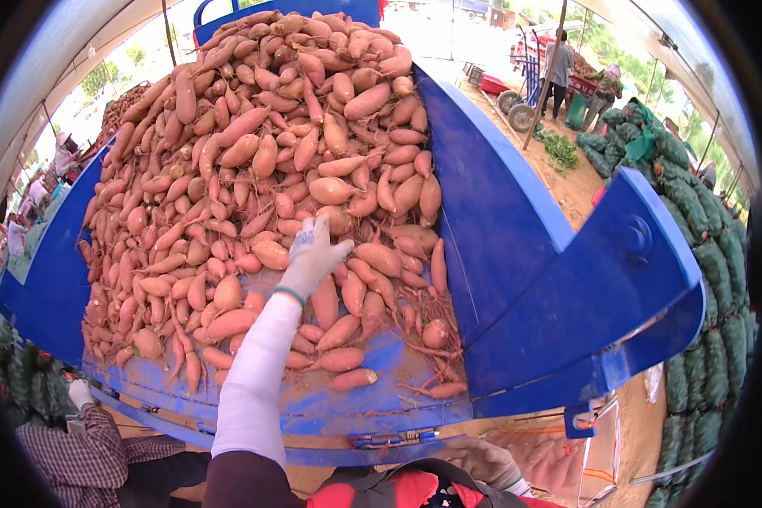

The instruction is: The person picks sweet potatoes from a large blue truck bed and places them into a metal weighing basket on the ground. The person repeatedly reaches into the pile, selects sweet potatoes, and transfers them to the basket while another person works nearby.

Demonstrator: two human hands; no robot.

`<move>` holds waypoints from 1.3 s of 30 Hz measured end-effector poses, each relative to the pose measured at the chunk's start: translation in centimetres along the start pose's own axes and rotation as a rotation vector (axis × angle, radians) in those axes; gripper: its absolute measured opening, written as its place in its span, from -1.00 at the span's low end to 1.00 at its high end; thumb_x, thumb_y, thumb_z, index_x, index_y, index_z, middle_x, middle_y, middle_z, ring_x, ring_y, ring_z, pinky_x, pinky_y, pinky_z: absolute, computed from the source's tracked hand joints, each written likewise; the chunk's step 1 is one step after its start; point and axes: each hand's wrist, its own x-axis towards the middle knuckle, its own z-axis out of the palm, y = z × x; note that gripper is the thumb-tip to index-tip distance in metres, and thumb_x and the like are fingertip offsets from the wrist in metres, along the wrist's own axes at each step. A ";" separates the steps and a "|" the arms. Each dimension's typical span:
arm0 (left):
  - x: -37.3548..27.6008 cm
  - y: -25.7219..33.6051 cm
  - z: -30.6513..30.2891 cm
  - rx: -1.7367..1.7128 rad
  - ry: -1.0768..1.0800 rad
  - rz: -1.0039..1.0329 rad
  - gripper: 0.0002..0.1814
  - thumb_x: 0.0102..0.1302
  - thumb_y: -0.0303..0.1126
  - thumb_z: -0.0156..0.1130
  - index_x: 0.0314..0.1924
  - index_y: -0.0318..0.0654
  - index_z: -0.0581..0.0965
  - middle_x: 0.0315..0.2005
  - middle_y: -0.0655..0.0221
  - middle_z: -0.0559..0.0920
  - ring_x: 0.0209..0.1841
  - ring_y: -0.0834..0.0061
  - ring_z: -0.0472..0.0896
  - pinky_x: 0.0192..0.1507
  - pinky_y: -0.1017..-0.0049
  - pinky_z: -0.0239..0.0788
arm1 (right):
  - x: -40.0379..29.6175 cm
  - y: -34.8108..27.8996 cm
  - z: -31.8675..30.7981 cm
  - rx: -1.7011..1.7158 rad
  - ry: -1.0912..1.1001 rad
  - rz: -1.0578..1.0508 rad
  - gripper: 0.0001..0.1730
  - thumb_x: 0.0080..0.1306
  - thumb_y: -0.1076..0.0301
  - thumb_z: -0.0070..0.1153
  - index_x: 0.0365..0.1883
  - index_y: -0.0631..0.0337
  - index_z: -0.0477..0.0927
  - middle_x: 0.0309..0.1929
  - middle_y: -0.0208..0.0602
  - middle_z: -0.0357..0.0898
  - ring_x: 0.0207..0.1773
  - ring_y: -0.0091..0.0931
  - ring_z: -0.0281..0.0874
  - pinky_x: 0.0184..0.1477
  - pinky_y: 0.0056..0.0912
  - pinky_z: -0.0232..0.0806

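My left hand [316,251], in a whitish work glove, reaches forward over a large heap of sweet potatoes [241,149]. Its thumb is spread from the fingers, and the fingertips are at a rounded sweet potato [338,220]; whether they touch it is unclear. The heap lies in a blue metal truck bed [381,365], with loose roots among the sweet potatoes. Lower right, my right hand [482,458], in a soiled glove, is beside the bed's front edge. Its fingers are partly hidden and blurred. A clear bag of sweet potatoes [540,454] stands next to it.
Blue side panels [521,267] flank the heap. Stacked green mesh sacks [714,317] rise at the right. A person in a checked shirt [76,451] works at lower left. Further off are a hand truck [530,82] and two people, one in a grey shirt [557,66].
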 end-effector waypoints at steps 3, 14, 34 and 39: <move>6.7 -0.8 0.5 0.161 -0.138 -0.106 -0.32 0.13 0.02 0.42 0.14 -0.25 0.49 0.12 0.00 0.57 0.15 0.03 0.60 0.12 0.12 0.48 | 7.5 -1.3 4.3 -0.102 0.034 0.055 -0.06 0.34 -0.10 0.19 0.51 0.29 0.20 0.49 0.20 0.20 0.35 -0.10 0.45 0.38 -0.09 0.27; 3.8 -9.7 1.9 -0.249 -0.116 0.035 -0.42 0.21 0.03 0.42 -0.07 -0.32 0.46 -0.20 0.00 0.65 -0.09 0.09 0.65 -0.02 0.21 0.45 | 27.5 -8.3 11.8 -0.848 0.266 -0.065 -0.44 0.42 0.30 0.16 0.34 0.30 0.42 0.25 -0.20 0.51 0.20 -0.40 0.56 0.25 -0.34 0.37; -8.8 -14.6 -6.8 0.145 -0.039 0.081 -0.18 0.05 0.04 0.50 0.22 -0.27 0.45 0.11 0.05 0.47 0.13 0.06 0.47 0.18 0.08 0.31 | 56.8 -23.6 4.3 -2.610 0.714 -0.662 -0.49 0.46 -0.17 -0.09 0.09 -0.04 0.62 0.18 -0.21 0.57 0.29 -0.16 0.43 0.25 0.14 0.21; -8.8 -14.6 -3.1 0.084 -0.052 0.022 -0.02 0.02 0.11 0.47 0.37 -0.22 0.34 0.22 0.01 0.40 0.30 -0.02 0.34 0.34 0.01 0.14 | 58.0 -25.6 8.6 -2.740 0.690 0.001 -0.26 0.48 -0.36 -0.27 0.01 0.06 0.71 0.03 -0.07 0.70 0.15 -0.14 0.62 0.16 0.01 0.38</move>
